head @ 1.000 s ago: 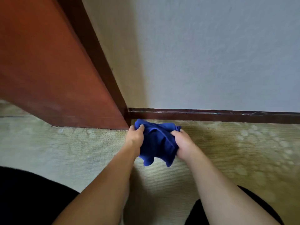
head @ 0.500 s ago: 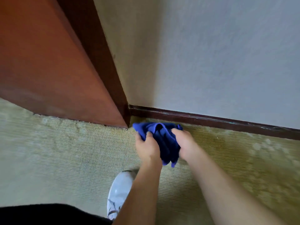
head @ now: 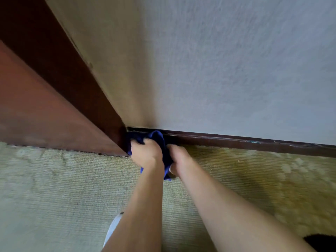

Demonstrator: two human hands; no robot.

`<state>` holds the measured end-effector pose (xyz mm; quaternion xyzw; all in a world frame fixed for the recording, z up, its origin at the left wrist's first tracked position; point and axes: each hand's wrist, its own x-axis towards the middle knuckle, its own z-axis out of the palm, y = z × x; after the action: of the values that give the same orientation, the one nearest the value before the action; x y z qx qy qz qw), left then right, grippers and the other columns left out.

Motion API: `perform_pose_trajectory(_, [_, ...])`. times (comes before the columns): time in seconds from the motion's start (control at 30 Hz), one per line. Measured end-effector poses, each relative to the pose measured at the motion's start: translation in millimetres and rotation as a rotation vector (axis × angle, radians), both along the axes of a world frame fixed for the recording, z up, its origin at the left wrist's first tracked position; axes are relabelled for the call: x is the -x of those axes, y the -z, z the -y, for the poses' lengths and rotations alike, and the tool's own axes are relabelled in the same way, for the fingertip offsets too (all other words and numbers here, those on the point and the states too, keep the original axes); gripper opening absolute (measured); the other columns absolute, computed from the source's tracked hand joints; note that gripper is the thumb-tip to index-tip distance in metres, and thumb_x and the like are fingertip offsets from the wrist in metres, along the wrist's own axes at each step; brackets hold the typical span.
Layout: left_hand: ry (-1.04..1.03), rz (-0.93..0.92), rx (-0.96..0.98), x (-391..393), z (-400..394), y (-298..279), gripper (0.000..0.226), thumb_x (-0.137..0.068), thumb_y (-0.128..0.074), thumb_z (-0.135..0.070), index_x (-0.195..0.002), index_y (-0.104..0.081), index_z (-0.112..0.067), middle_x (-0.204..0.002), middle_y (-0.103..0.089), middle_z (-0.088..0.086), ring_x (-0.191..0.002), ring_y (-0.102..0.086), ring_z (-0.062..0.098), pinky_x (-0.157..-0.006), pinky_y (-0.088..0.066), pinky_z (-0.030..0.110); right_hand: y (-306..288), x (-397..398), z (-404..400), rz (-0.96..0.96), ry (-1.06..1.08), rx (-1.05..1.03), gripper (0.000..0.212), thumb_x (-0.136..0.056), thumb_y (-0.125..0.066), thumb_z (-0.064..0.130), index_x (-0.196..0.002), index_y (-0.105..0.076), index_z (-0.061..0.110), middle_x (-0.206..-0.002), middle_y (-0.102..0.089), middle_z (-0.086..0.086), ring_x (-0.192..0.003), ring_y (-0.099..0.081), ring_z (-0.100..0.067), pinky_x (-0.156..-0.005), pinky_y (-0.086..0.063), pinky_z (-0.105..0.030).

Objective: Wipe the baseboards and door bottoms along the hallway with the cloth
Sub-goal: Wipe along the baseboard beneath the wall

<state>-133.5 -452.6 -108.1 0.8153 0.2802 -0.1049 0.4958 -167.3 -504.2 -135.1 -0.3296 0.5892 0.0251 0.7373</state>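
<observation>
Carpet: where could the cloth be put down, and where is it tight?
Bare carpet lies right of the right hand, below the baseboard, and left of the left hand, below the door. The corner around the cloth is crowded.

text: none readable | labels: none | brands: none | numbers: none | signs: none | surfaces checked: wall [head: 236, 70], door [head: 45, 115], baseboard [head: 245, 142], carpet [head: 63, 188], cloth [head: 158, 136]

My cloth [head: 160, 140] is soft blue fabric; baseboard [head: 236, 141] glossy dark wood, wall [head: 227, 70] matt and rough, carpet [head: 63, 188] ribbed.
</observation>
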Motion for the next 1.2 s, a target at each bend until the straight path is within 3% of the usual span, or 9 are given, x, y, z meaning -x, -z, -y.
perform_pose_trajectory(0.1, [0.1, 0.074, -0.011, 1, 10, 20, 0.03, -0.091, -0.049, -0.014, -0.112, -0.06, 0.005, -0.112, -0.066, 0.026, -0.107, -0.058, 0.044, -0.093, -0.041, 0.041, 14, 3, 11, 0.063, 0.088, 0.055, 0.033, -0.087, -0.051, -0.001, -0.119, -0.059, -0.002, -0.093, -0.066, -0.02, -0.065, -0.064, -0.026, -0.05, -0.053, -0.026])
perform_pose_trajectory(0.2, [0.344, -0.013, -0.019, 28, 14, 33, 0.016, -0.09, -0.054, -0.015, -0.08, -0.06, -0.004, -0.093, -0.069, 0.021, -0.093, -0.061, 0.039, -0.086, -0.044, 0.039, 22, 39, 20, 0.046, 0.377, 0.144, 0.034, -0.091, -0.051, 0.003, -0.124, -0.056, 0.009, -0.117, -0.065, -0.018, -0.097, -0.067, -0.033, -0.088, -0.055, -0.045])
perform_pose_trajectory(0.33, [0.331, -0.112, 0.124, 39, 15, 34, 0.023, -0.086, -0.055, -0.015, -0.1, -0.07, -0.005, -0.1, -0.072, 0.014, -0.102, -0.065, 0.033, -0.095, -0.049, 0.041, 30, 47, 36, 0.039, 0.468, 0.267, 0.039, -0.092, -0.05, 0.005, -0.132, -0.05, 0.009, -0.132, -0.06, -0.012, -0.114, -0.061, -0.027, -0.104, -0.047, -0.045])
perform_pose_trajectory(0.43, [-0.001, 0.098, 0.024, 17, 1, 24, 0.029, -0.089, -0.05, -0.011, -0.111, -0.065, 0.001, -0.11, -0.069, 0.02, -0.107, -0.061, 0.037, -0.096, -0.043, 0.036, 23, 12, 13, 0.123, 0.223, 0.13, 0.034, -0.089, -0.05, 0.002, -0.122, -0.055, 0.003, -0.113, -0.066, -0.018, -0.087, -0.067, -0.027, -0.074, -0.058, -0.036])
perform_pose_trajectory(0.53, [0.002, 0.211, -0.117, 11, -14, 10, 0.038, -0.093, -0.047, -0.009, -0.129, -0.058, -0.005, -0.125, -0.063, 0.019, -0.118, -0.055, 0.036, -0.096, -0.034, 0.031, 17, 4, -20, 0.186, 0.057, -0.004, 0.034, -0.084, -0.05, -0.003, -0.117, -0.059, -0.004, -0.09, -0.066, -0.018, -0.062, -0.063, -0.024, -0.048, -0.051, -0.023])
perform_pose_trajectory(0.73, [0.232, 0.195, -0.248, 11, 9, 10, 0.047, -0.095, -0.043, -0.011, -0.142, -0.045, -0.008, -0.137, -0.045, 0.015, -0.116, -0.052, 0.036, -0.094, -0.035, 0.034, 15, 17, 8, 0.219, 0.047, -0.041, 0.018, -0.087, -0.049, -0.003, -0.093, -0.064, 0.003, -0.079, -0.066, -0.013, -0.055, -0.064, -0.018, -0.054, -0.052, -0.024])
perform_pose_trajectory(0.93, [0.445, 0.205, -0.202, 49, 16, 13, 0.044, -0.097, -0.042, -0.012, -0.14, -0.048, -0.008, -0.132, -0.05, 0.015, -0.117, -0.053, 0.034, -0.092, -0.035, 0.031, 36, 43, 13, 0.152, 0.191, 0.061, 0.032, -0.085, -0.053, -0.001, -0.116, -0.061, -0.002, -0.109, -0.069, -0.022, -0.079, -0.068, -0.03, -0.063, -0.055, -0.03])
perform_pose_trajectory(1.07, [0.318, 0.145, -0.267, 8, -9, 9, 0.043, -0.094, -0.043, -0.012, -0.136, -0.052, -0.01, -0.132, -0.053, 0.016, -0.117, -0.054, 0.036, -0.091, -0.04, 0.035, 18, 19, -7, 0.236, 0.039, 0.065, 0.035, -0.087, -0.047, -0.008, -0.121, -0.056, -0.007, -0.1, -0.066, -0.025, -0.079, -0.065, -0.03, -0.069, -0.052, -0.035])
perform_pose_trajectory(1.2, [0.217, 0.11, -0.325, 0, -11, 6, 0.029, -0.087, -0.046, -0.011, -0.109, -0.062, -0.002, -0.117, -0.06, 0.021, -0.105, -0.059, 0.041, -0.082, -0.044, 0.039, 2, 24, -13, 0.285, -0.043, -0.005, 0.025, -0.088, -0.049, -0.008, -0.111, -0.059, -0.002, -0.087, -0.066, -0.017, -0.071, -0.064, -0.026, -0.062, -0.054, -0.031])
